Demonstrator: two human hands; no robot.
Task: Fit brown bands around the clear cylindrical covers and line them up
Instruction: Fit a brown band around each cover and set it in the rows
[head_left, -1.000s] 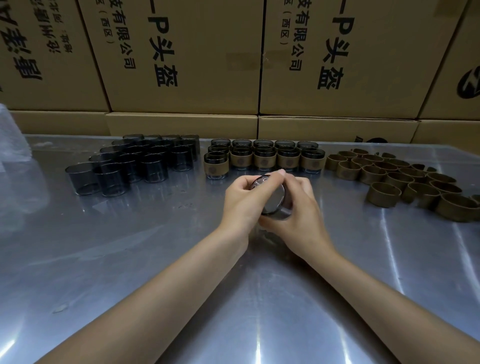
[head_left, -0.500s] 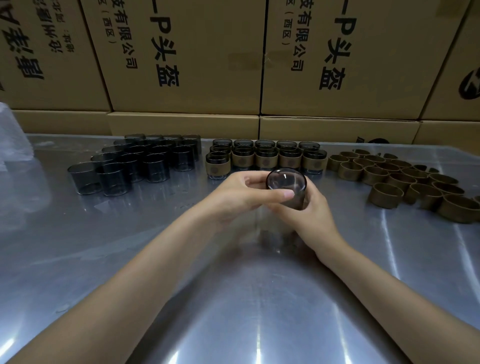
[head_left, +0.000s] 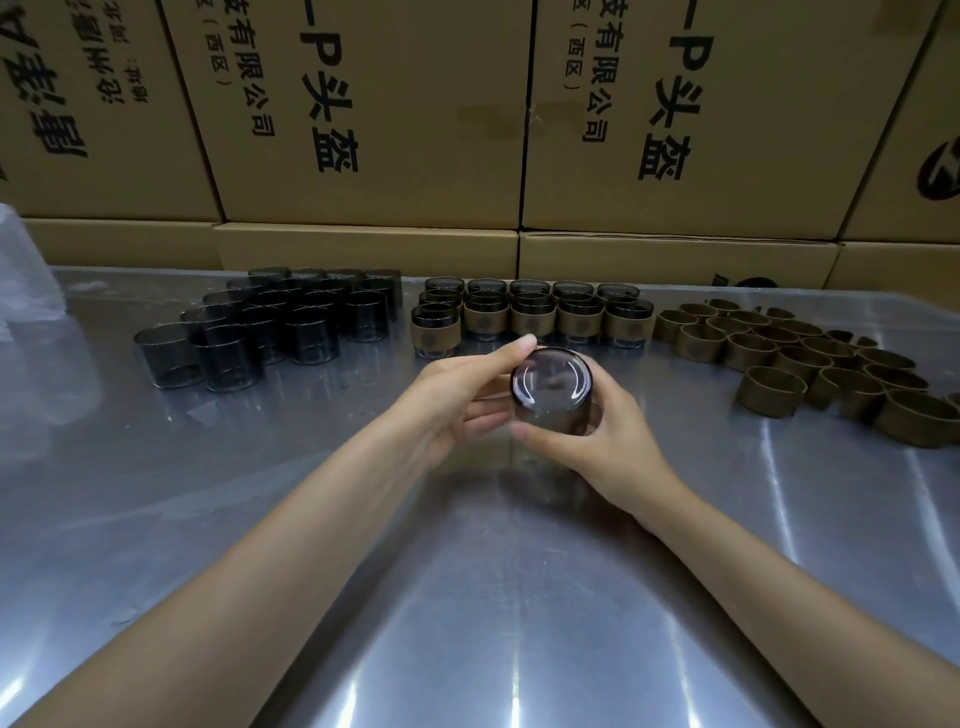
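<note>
1. Since half a second ago the smoky clear cylindrical cover (head_left: 551, 387) has tipped further toward the camera, so its round closed end now faces the viewer squarely, and both hands have edged slightly nearer the body.
2. The left hand (head_left: 457, 400) holds the cover from its own side, thumb curled over the top edge and fingers reaching beneath; the right hand (head_left: 597, 441) cups it from below, thumb pressed on the near wall. Both are clamped on the cover, which is held off the shiny metal desk (head_left: 467, 597).
3. Tilting it this way probably lets the person check the seating of a brown band; whether a band is on this cover I cannot tell, since the fingers and the dark tint hide its wall.
4. Beyond the left hand stands a cluster of bare smoky covers (head_left: 270, 327). Just past both hands sit the finished banded covers in rows (head_left: 530, 312), so a done piece needs only a short reach. Beyond the right hand lie loose brown paper bands (head_left: 810, 358), close for picking.
5. Stacked cardboard cartons with printed lettering (head_left: 363, 114) wall off the far side. The band pile runs out of the picture at its far edge, and a pale plastic sheet (head_left: 21, 280) beyond the left hand is cut off too.
</note>
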